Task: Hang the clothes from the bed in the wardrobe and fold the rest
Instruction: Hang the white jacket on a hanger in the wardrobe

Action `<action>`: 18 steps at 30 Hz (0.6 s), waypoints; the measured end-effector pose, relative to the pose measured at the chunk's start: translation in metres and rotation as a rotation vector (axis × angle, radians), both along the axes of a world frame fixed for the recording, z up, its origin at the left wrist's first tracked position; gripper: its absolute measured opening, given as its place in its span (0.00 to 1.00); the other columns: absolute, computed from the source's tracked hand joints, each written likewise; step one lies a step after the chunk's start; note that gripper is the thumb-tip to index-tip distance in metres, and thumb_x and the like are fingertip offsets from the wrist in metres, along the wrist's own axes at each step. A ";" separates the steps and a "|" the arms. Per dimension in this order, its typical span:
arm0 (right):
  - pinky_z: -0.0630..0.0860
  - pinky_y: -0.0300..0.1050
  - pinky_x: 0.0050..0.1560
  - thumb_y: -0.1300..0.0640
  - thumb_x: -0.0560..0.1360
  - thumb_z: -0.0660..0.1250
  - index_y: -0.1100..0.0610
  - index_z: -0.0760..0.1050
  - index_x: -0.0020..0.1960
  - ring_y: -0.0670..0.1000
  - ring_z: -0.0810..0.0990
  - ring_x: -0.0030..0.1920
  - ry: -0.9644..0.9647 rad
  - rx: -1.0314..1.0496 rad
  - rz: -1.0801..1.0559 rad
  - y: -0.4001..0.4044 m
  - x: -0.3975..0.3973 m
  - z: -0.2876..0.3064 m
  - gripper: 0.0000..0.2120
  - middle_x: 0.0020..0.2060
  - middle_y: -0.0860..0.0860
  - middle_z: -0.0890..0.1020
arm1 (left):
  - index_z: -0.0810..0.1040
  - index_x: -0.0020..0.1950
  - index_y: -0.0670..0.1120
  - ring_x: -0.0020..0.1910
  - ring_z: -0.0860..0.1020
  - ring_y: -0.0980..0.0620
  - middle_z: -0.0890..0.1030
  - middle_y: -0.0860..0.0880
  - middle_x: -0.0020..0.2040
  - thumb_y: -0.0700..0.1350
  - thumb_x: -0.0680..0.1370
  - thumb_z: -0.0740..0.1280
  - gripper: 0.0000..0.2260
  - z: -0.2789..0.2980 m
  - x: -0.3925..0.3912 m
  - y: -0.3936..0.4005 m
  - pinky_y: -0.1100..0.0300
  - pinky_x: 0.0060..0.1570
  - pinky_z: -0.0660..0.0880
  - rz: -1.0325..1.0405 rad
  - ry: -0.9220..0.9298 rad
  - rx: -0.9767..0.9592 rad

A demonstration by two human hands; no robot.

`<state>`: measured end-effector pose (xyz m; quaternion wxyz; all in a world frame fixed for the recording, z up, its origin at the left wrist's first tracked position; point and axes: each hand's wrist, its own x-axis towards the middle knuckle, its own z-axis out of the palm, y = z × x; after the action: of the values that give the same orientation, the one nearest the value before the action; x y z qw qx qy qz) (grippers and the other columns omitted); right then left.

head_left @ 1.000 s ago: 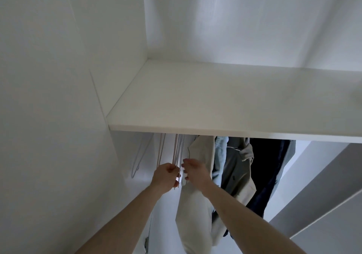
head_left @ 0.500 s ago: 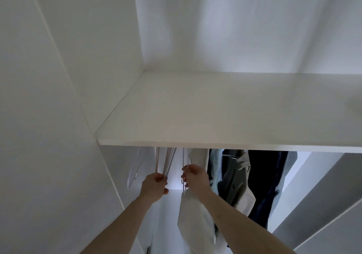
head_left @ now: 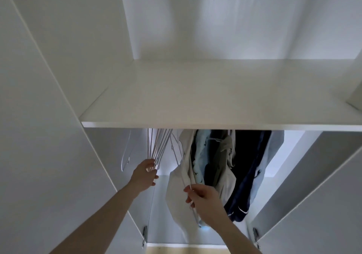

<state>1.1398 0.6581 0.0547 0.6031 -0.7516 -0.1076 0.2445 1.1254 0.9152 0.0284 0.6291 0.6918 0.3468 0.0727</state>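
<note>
- The wardrobe (head_left: pixel 58 77) fills the frame, white inside and out, its side panel running down the left and an open door (head_left: pixel 323 195) slanting across the lower right.
- A white shelf (head_left: pixel 215 97) spans the middle of the frame from left to right; its front edge sits just above the hanging things.
- Below the shelf, right of centre, hang the clothes: a dark navy garment (head_left: pixel 248 175) furthest right, a grey-beige coat (head_left: pixel 223 167) beside it, a pale blue piece (head_left: pixel 201 154) squeezed between, and a cream garment (head_left: pixel 180 175) nearest the middle of the frame.
- Left of the clothes, a bunch of empty white hangers (head_left: pixel 158 148) fans down from under the shelf, with one more single hanger (head_left: pixel 126 152) apart at the far left.
- The left hand (head_left: pixel 144 175), centre-left, reaches up to the lower ends of the bunch, fingers curled round them.
- The right hand (head_left: pixel 203 197), lower centre, pinches a thin white hanger (head_left: pixel 177 156) whose wire runs up along the front of the cream garment; thumb and fingers are closed on it.
- Two metal hinges (head_left: pixel 144 234) show at the bottom, one on each side.
</note>
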 end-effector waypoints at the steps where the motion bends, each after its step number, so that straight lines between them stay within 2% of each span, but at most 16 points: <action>1: 0.78 0.38 0.39 0.62 0.82 0.65 0.54 0.85 0.46 0.46 0.81 0.34 -0.001 -0.001 -0.001 -0.011 -0.008 0.003 0.12 0.34 0.52 0.85 | 0.76 0.65 0.47 0.43 0.82 0.42 0.77 0.44 0.63 0.33 0.80 0.67 0.15 -0.001 -0.006 -0.006 0.56 0.34 0.77 0.011 -0.006 0.019; 4: 0.77 0.37 0.37 0.63 0.82 0.65 0.55 0.85 0.47 0.46 0.79 0.32 -0.007 0.009 -0.002 -0.040 -0.033 0.012 0.12 0.34 0.52 0.85 | 0.75 0.70 0.49 0.48 0.83 0.42 0.76 0.46 0.62 0.35 0.80 0.69 0.20 -0.007 -0.028 -0.021 0.56 0.37 0.80 0.026 0.005 0.065; 6: 0.74 0.41 0.35 0.63 0.83 0.64 0.55 0.85 0.48 0.50 0.77 0.33 -0.007 0.030 -0.022 -0.057 -0.050 0.019 0.12 0.34 0.52 0.84 | 0.74 0.73 0.49 0.51 0.82 0.42 0.75 0.47 0.63 0.36 0.79 0.69 0.23 -0.011 -0.041 -0.031 0.54 0.41 0.81 0.010 0.020 0.138; 9: 0.67 0.46 0.30 0.61 0.83 0.62 0.52 0.85 0.48 0.55 0.70 0.30 -0.035 0.027 -0.079 -0.082 -0.080 0.022 0.13 0.35 0.51 0.84 | 0.75 0.69 0.47 0.51 0.81 0.48 0.76 0.43 0.66 0.36 0.79 0.69 0.19 -0.015 -0.061 -0.055 0.52 0.51 0.82 -0.035 -0.058 0.249; 11: 0.63 0.42 0.30 0.60 0.83 0.63 0.50 0.86 0.48 0.53 0.66 0.29 -0.037 0.043 -0.149 -0.095 -0.106 0.022 0.14 0.33 0.49 0.82 | 0.76 0.66 0.47 0.50 0.80 0.55 0.76 0.43 0.65 0.35 0.78 0.70 0.18 -0.014 -0.073 -0.074 0.67 0.49 0.78 -0.066 -0.144 0.335; 12: 0.62 0.39 0.31 0.60 0.83 0.62 0.50 0.86 0.48 0.51 0.65 0.30 -0.035 0.062 -0.181 -0.100 -0.120 0.022 0.14 0.31 0.48 0.79 | 0.75 0.65 0.51 0.51 0.79 0.55 0.75 0.45 0.65 0.34 0.77 0.70 0.20 -0.012 -0.078 -0.082 0.69 0.48 0.76 -0.076 -0.177 0.366; 14: 0.62 0.36 0.32 0.60 0.82 0.62 0.51 0.85 0.49 0.48 0.64 0.31 -0.038 0.079 -0.251 -0.108 -0.150 0.021 0.14 0.28 0.48 0.70 | 0.74 0.66 0.53 0.57 0.78 0.48 0.73 0.48 0.66 0.34 0.76 0.71 0.22 -0.007 -0.086 -0.094 0.56 0.57 0.78 -0.130 -0.227 0.437; 15: 0.62 0.35 0.32 0.58 0.81 0.62 0.52 0.85 0.48 0.48 0.63 0.31 -0.047 0.071 -0.292 -0.110 -0.163 0.021 0.13 0.29 0.48 0.67 | 0.75 0.67 0.50 0.61 0.76 0.45 0.73 0.47 0.66 0.33 0.75 0.71 0.23 -0.004 -0.086 -0.095 0.48 0.62 0.76 -0.170 -0.249 0.492; 16: 0.61 0.35 0.31 0.55 0.80 0.62 0.53 0.85 0.48 0.48 0.62 0.32 -0.052 0.050 -0.341 -0.117 -0.182 0.022 0.12 0.29 0.48 0.64 | 0.75 0.69 0.47 0.63 0.74 0.42 0.73 0.45 0.67 0.32 0.74 0.71 0.25 -0.004 -0.091 -0.100 0.45 0.66 0.73 -0.219 -0.271 0.552; 18: 0.60 0.34 0.31 0.49 0.77 0.63 0.53 0.84 0.47 0.47 0.61 0.31 -0.065 0.001 -0.411 -0.133 -0.209 0.025 0.13 0.29 0.46 0.63 | 0.74 0.71 0.45 0.66 0.72 0.42 0.75 0.44 0.68 0.32 0.73 0.72 0.27 0.002 -0.097 -0.107 0.50 0.69 0.68 -0.268 -0.324 0.640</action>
<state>0.9306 0.5254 0.0796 0.6369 -0.7649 0.0286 0.0919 1.0287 0.8082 0.0309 0.4320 0.8720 0.1091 0.2027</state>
